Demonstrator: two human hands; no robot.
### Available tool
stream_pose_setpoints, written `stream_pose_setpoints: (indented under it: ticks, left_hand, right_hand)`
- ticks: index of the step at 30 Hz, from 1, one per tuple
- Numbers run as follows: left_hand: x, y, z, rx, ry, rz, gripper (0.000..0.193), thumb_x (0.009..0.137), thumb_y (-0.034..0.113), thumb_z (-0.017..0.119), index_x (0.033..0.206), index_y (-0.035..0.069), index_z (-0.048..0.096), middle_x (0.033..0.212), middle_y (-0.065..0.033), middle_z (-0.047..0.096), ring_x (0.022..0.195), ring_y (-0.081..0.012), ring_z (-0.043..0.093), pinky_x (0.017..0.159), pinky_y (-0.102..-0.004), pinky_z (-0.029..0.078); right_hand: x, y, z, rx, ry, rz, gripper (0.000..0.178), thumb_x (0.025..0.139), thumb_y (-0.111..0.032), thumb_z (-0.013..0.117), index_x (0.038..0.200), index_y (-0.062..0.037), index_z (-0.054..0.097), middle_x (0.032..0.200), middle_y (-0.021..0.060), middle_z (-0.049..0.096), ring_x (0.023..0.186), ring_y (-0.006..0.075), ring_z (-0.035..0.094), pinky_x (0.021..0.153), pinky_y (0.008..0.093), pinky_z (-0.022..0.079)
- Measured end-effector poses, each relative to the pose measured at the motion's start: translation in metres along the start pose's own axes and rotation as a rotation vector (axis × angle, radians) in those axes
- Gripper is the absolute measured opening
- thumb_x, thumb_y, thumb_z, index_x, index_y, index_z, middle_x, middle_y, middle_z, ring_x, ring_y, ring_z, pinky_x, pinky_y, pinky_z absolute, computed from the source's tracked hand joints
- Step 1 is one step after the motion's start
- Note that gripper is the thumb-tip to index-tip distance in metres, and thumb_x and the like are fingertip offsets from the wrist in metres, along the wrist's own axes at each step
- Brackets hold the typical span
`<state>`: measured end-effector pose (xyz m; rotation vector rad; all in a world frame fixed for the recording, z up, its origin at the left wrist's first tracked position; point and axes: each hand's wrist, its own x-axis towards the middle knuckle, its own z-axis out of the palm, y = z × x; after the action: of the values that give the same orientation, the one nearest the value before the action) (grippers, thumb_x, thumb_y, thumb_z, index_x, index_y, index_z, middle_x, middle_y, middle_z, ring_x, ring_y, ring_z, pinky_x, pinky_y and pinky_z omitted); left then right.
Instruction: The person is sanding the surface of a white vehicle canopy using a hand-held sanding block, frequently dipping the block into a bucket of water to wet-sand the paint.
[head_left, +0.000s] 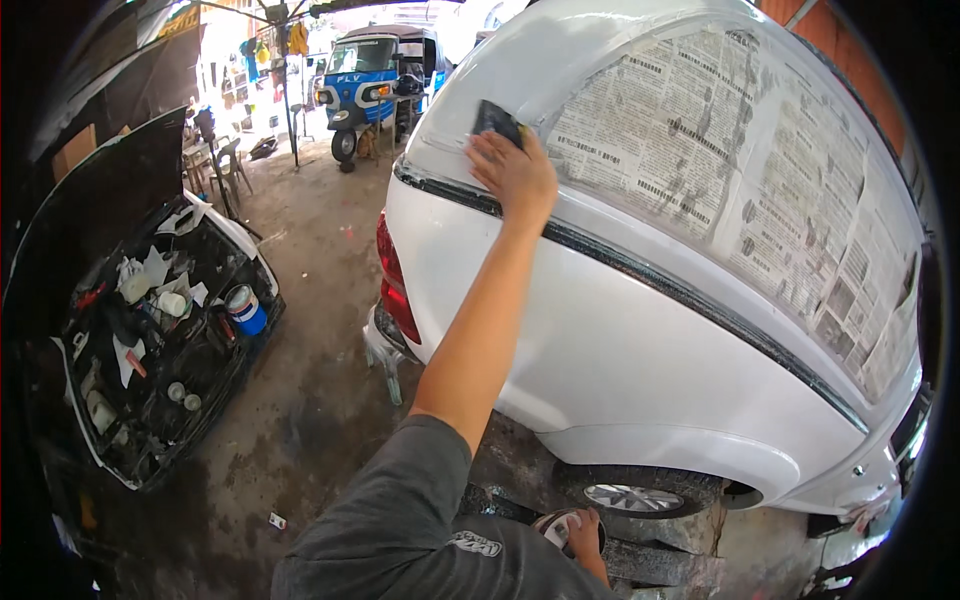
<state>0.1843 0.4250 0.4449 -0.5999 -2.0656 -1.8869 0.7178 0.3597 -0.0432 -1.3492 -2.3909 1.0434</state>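
My left hand [515, 180] reaches up and presses a dark sheet of sandpaper [497, 120] against the pale grey rear panel [455, 125] of the white vehicle's canopy. The fingers lie spread, and the sheet sticks out past them. Low down near my shirt, my right hand [585, 535] grips the rim of a round container [553, 530]; most of the container is hidden behind my body. Smeared newspaper [665, 130] covers the side window beside my left hand. Below the hand runs a black trim strip [620, 260] with whitish residue.
A red tail light [393, 280] marks the vehicle's rear corner, above a wheel [640, 498] farther right. At left, an upturned black panel [150, 400] holds a blue paint can [245, 310] and scattered items. A blue three-wheeler [365, 85] stands behind.
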Motion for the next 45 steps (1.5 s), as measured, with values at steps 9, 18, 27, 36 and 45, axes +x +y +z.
stream_pose_setpoints:
  ticks: [9,18,27,36,45]
  left_hand:
    - [0.007,-0.014,-0.008,0.09,0.051,0.085,0.083,0.109,0.05,0.027,0.154,-0.019,0.022,0.165,-0.0366,0.015,0.156,-0.0474,0.006,0.125,-0.0585,-0.001]
    - [-0.007,-0.011,-0.007,0.038,-0.019,0.093,0.08,0.109,0.048,0.026,0.155,-0.017,0.023,0.166,-0.0341,0.013,0.156,-0.0487,0.003,0.125,-0.0591,-0.002]
    - [-0.022,-0.037,0.004,0.181,0.028,0.324,0.077,0.108,0.048,0.033,0.156,-0.013,0.025,0.167,-0.0324,0.011,0.155,-0.0511,0.004,0.125,-0.0601,0.001]
    - [0.002,-0.043,-0.01,0.25,0.036,0.435,0.075,0.109,0.044,0.035,0.157,-0.012,0.023,0.168,-0.0288,0.013,0.157,-0.0467,0.004,0.125,-0.0603,0.0]
    - [0.04,-0.032,-0.015,0.164,0.13,0.32,0.079,0.109,0.047,0.032,0.153,-0.018,0.022,0.164,-0.0364,0.015,0.156,-0.0476,0.007,0.125,-0.0593,0.002]
  right_hand:
    - [-0.01,0.034,-0.003,-0.046,0.037,0.002,0.045,0.095,-0.027,0.066,0.128,0.0034,0.062,0.149,0.033,0.041,0.137,0.0511,0.041,0.114,0.0533,0.037]
    - [-0.003,0.036,0.002,-0.033,0.074,-0.061,0.047,0.095,-0.027,0.066,0.129,0.0043,0.06,0.145,0.0359,0.044,0.136,0.0525,0.041,0.114,0.0539,0.037]
    - [0.003,0.024,0.007,-0.076,-0.076,-0.028,0.052,0.096,-0.026,0.066,0.136,0.0048,0.055,0.151,0.0361,0.036,0.138,0.0541,0.04,0.114,0.0532,0.04]
    - [0.015,0.008,0.01,-0.068,-0.038,-0.085,0.052,0.095,-0.029,0.066,0.136,0.0021,0.057,0.154,0.031,0.037,0.138,0.0492,0.043,0.109,0.0489,0.044]
    - [0.018,0.004,0.028,-0.148,0.021,-0.163,0.051,0.096,-0.027,0.068,0.135,0.0033,0.057,0.152,0.0296,0.04,0.126,0.0433,0.056,0.102,0.0476,0.05]
